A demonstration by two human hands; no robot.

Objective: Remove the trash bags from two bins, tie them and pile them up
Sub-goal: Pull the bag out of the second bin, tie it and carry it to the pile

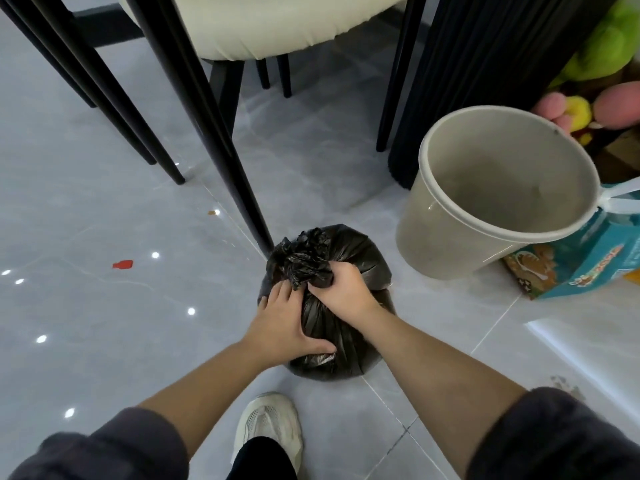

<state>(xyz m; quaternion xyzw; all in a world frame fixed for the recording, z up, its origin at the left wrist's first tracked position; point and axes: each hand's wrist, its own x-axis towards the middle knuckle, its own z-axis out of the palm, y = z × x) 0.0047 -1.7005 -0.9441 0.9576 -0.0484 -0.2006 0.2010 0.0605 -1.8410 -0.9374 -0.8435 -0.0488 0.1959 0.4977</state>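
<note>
Head view: black bag [332,327] is sitting on floor at lower centre, out of the empty bin [498,192] at right. Right hand [341,289] is gripping the bunched neck, left hand [287,327] is pressing flat, fingers spread, on the bag's side. Tying looks underway; second bin and piling are probably left, neither showing.
</note>
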